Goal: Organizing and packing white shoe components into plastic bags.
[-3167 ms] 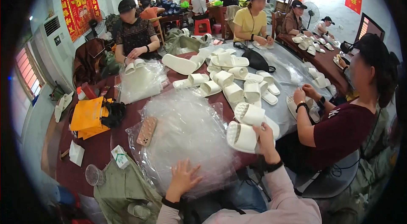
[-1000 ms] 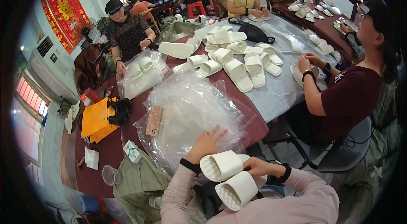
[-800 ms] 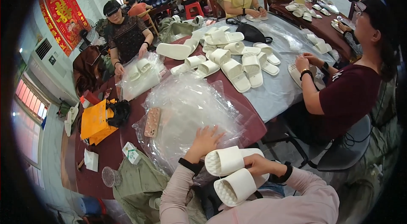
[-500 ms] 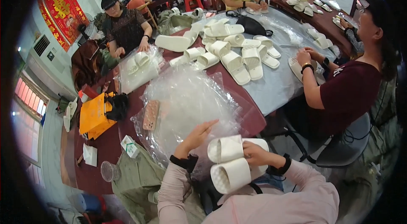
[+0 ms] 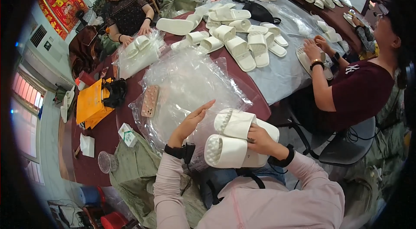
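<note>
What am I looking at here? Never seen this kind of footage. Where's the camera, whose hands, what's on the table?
There is no machine: a person works with bare hands. The single picture comes from a fisheye camera worn on that person's head, looking down, so straight edges bend near the rim.

The pink-sleeved forearms at the bottom are the wearer's. The right hand has its grip on a pair of white slippers. The left hand is open, fingers on a heap of clear plastic bags.

On the dark red table lie more white slippers, an orange bag, a pinkish phone case and a small green and white carton.

Other people sit around the table handling slippers too.
</note>
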A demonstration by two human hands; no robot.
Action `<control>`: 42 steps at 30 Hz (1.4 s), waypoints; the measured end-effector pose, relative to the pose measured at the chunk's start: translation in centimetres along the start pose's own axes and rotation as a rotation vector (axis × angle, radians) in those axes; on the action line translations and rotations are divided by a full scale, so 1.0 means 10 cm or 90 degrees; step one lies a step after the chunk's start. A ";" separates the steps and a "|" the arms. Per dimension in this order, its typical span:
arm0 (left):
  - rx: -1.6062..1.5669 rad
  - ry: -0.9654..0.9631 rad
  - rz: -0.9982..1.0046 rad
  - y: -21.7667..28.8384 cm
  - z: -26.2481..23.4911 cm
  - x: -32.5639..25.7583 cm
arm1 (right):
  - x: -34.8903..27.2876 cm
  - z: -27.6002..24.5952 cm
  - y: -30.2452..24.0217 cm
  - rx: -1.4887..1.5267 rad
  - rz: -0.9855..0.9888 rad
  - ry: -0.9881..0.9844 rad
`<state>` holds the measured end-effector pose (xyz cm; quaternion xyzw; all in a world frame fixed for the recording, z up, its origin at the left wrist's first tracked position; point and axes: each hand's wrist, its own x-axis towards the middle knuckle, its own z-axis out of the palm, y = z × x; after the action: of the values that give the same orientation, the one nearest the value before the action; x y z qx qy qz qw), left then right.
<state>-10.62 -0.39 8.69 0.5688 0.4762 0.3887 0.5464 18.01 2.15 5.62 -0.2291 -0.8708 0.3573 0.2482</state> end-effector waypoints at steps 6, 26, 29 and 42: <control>0.002 -0.034 -0.013 0.13 0.10 -0.01 | 0.02 0.06 0.00 -0.075 -0.048 0.004; 0.769 0.093 0.149 0.29 0.99 0.11 | 0.04 0.20 -0.01 -0.348 -0.098 0.266; 0.838 0.079 0.188 0.31 1.11 0.09 | 0.09 0.27 0.07 -0.368 -0.093 0.237; 0.722 0.182 0.256 0.10 1.36 -0.50 | 0.63 0.37 0.08 -0.196 0.004 0.385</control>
<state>1.39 -8.56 8.66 0.7915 0.5607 0.2431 0.0058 11.06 4.39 4.42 -0.3622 -0.8008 0.1382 0.4565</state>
